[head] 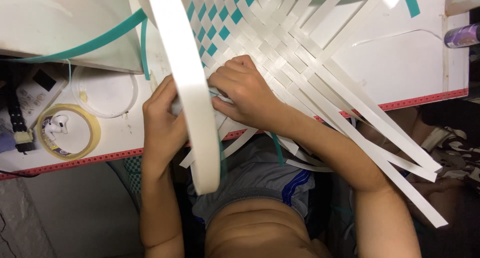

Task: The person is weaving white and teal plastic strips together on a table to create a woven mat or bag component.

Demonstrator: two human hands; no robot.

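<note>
A flat woven mat of white and teal plastic strips lies on a white table, its loose white ends fanning out past the front edge to the right. My left hand grips a strip at the mat's near corner, partly hidden behind a wide white band that curves down across the view. My right hand pinches the weave right beside it, fingers curled onto the white strips.
A yellow tape roll with white earbuds inside it lies at the left, beside a clear round lid and a white remote. A teal strip arcs over a white board. A purple can sits at right.
</note>
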